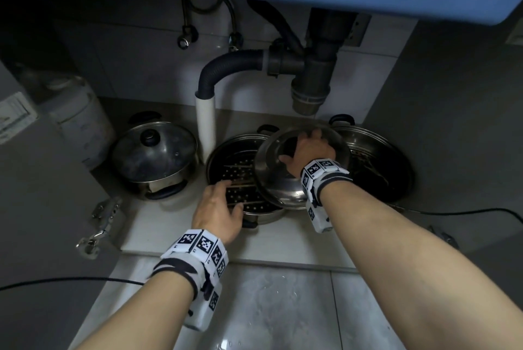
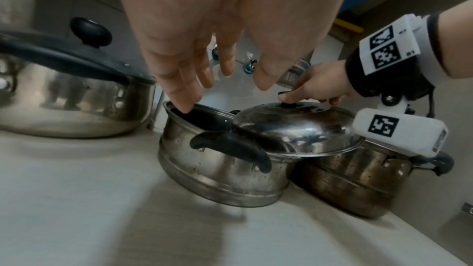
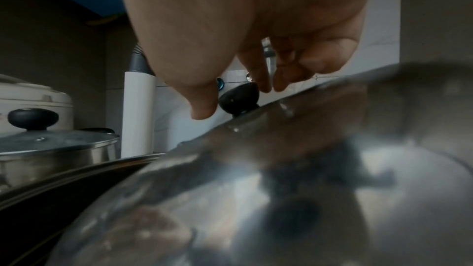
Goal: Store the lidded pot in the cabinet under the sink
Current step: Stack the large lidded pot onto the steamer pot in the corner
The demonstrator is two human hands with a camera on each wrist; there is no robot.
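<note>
On the cabinet floor stands a steel steamer pot (image 1: pixel 226 157) with a perforated insert and black handles; in the left wrist view this pot (image 2: pixel 220 169) sits tilted. A domed steel lid (image 1: pixel 280 182) lies askew, half over this pot and half over a darker pot (image 1: pixel 379 168) to its right. My right hand (image 1: pixel 305 145) pinches the lid's black knob (image 3: pixel 239 98) from above. My left hand (image 1: pixel 230 195) reaches over the steamer pot's near rim with straight fingers (image 2: pixel 184 100), the index tip just inside the rim.
A third pot with a glass lid (image 1: pixel 154 155) stands at the left, beside a white pipe (image 1: pixel 205 120). The grey drain trap (image 1: pixel 311 75) hangs above the pots. A pale appliance (image 1: pixel 82 120) fills the back left corner. Door hinges (image 1: pixel 104 216) and wet floor tiles (image 1: pixel 271 307) lie in front.
</note>
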